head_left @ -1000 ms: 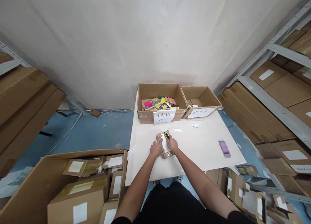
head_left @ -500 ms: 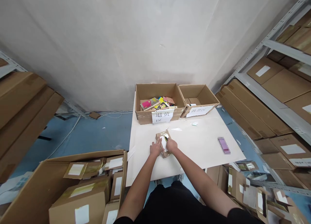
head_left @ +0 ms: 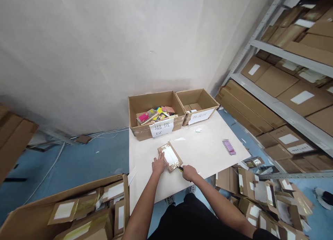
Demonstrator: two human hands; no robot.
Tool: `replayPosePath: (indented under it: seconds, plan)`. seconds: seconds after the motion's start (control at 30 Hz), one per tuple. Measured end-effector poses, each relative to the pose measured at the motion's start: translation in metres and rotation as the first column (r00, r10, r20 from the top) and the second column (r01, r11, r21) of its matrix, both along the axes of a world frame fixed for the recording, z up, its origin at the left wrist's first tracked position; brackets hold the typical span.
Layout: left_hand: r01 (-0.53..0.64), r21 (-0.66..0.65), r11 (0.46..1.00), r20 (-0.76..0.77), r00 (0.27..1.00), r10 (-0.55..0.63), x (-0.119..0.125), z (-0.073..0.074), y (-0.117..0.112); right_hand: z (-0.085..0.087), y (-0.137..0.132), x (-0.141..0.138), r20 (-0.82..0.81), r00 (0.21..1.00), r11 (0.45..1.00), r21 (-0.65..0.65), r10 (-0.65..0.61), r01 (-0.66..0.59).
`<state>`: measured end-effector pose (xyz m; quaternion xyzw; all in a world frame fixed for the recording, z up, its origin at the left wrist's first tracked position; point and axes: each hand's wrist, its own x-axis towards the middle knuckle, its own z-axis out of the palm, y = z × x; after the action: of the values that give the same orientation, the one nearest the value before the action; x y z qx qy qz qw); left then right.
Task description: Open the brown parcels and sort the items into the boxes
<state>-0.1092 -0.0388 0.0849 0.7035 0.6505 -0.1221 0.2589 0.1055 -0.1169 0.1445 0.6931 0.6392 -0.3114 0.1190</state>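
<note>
A small cardboard parcel [head_left: 170, 157] with a white label and shiny clear tape lies flat on the white table [head_left: 208, 146]. My left hand [head_left: 159, 163] rests on its left side, fingers spread over the edge and label. In my right hand [head_left: 189, 172] is a yellow-and-black box cutter [head_left: 180, 169], gripped with closed fingers. Its tip is at the parcel's near right corner; whether the blade touches the tape is too small to tell.
Two open cardboard boxes with paper signs stand at the back: a larger box [head_left: 140, 134] holding books and a smaller box [head_left: 205, 97]. A pixelated purple item [head_left: 229, 147] lies right. A big carton of parcels [head_left: 52, 184] is at lower left; shelves [head_left: 273, 52] stand right.
My right hand has moved the box cutter from over the label to the parcel's near right corner. My left hand still holds the parcel's left side. The whole view has turned right.
</note>
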Motion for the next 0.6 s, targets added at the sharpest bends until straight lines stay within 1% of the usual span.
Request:
replayPosePath:
  seconds: [0.03, 0.1, 0.17, 0.23, 0.3, 0.37, 0.4, 0.43, 0.47, 0.5, 0.57, 0.6]
  plan:
    - [0.007, 0.014, 1.000, -0.015, 1.000, -0.006, 0.003, -0.001, -0.002, 0.001, 0.000, 0.002, -0.035, 0.998, 0.998, 0.054, -0.043, 0.045]
    - [0.010, 0.057, 0.998, -0.060, 0.998, -0.007, 0.014, -0.005, -0.009, 0.002, 0.000, 0.006, -0.096, 0.985, 0.975, 0.155, -0.144, 0.158]
    - [-0.017, 0.120, 0.993, -0.114, 0.993, 0.031, 0.034, -0.010, -0.020, 0.000, -0.001, 0.011, -0.150, 0.956, 0.942, 0.188, -0.252, 0.278]
    - [-0.061, 0.177, 0.982, -0.150, 0.985, 0.088, 0.058, -0.011, -0.030, -0.003, -0.001, 0.018, -0.217, 0.916, 0.912, 0.165, -0.338, 0.376]
    - [-0.080, 0.179, 0.981, -0.152, 0.982, 0.108, 0.076, -0.008, -0.033, -0.006, -0.001, 0.027, -0.289, 0.863, 0.881, 0.111, -0.414, 0.460]
    - [-0.077, 0.133, 0.988, -0.129, 0.987, 0.094, 0.083, -0.001, -0.027, -0.010, 0.001, 0.035, -0.353, 0.805, 0.849, 0.052, -0.477, 0.526]
    - [-0.064, 0.107, 0.992, -0.115, 0.990, 0.077, 0.080, 0.004, -0.021, -0.012, 0.002, 0.039, -0.381, 0.777, 0.834, 0.030, -0.501, 0.551]
    - [-0.035, 0.089, 0.995, -0.100, 0.994, 0.044, 0.075, 0.008, -0.013, -0.014, 0.003, 0.044, -0.406, 0.752, 0.818, 0.015, -0.520, 0.574]
    - [0.020, 0.076, 0.997, -0.082, 0.997, -0.014, 0.067, 0.011, -0.005, -0.016, 0.004, 0.048, -0.426, 0.728, 0.803, 0.006, -0.538, 0.597]
    - [0.105, 0.064, 0.992, -0.059, 0.993, -0.101, 0.058, 0.013, 0.002, -0.019, 0.004, 0.051, -0.440, 0.707, 0.787, 0.001, -0.554, 0.617]
    - [0.307, 0.029, 0.951, 0.001, 0.952, -0.307, 0.042, 0.012, 0.013, -0.024, 0.004, 0.058, -0.454, 0.669, 0.756, -0.015, -0.589, 0.655]
    - [0.384, 0.013, 0.923, 0.032, 0.923, -0.384, 0.036, 0.010, 0.016, -0.027, 0.004, 0.061, -0.461, 0.651, 0.742, -0.027, -0.604, 0.670]
